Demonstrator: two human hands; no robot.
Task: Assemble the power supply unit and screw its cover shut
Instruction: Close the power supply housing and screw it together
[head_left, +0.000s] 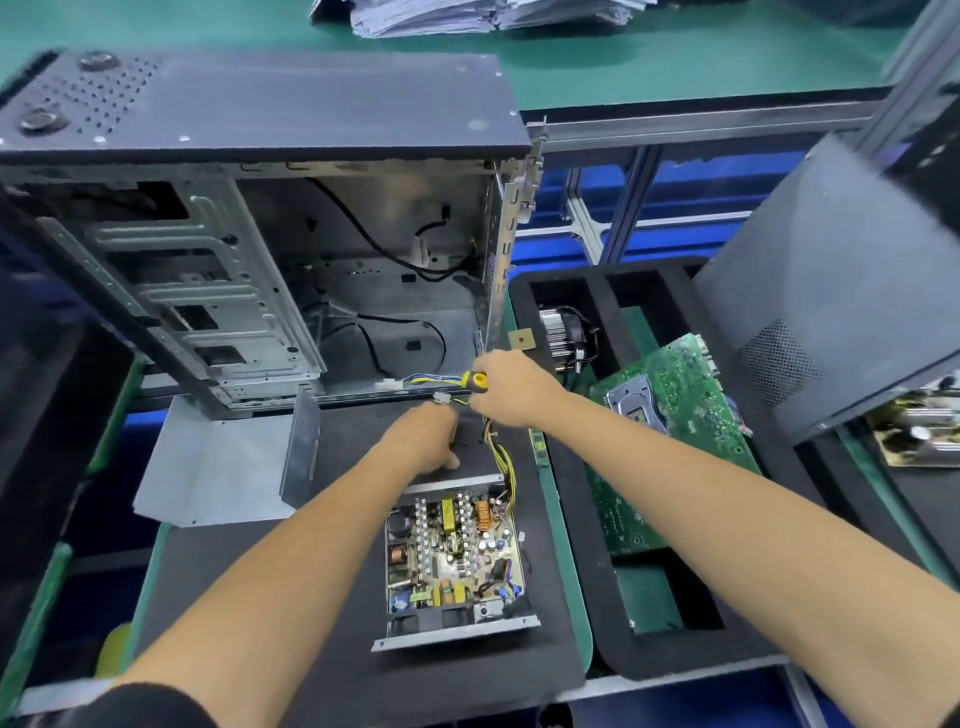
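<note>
While its cover is off, the power supply unit lies open on the black mat of the table, a shallow grey metal tray filled by a circuit board crowded with capacitors, copper coils and yellow transformers. Its long axis runs from the near edge away from the person, tilted slightly to the left at the far end. From the far right corner a bundle of yellow and black wires runs away toward the open computer case. The bent grey metal cover lies apart to the left, just in front of the case. The right hand grips a screwdriver with a yellow and black handle, which points left. The left hand rests palm-down on the mat just beyond the unit, fingers curled; whether it holds anything, I cannot tell.
</note>
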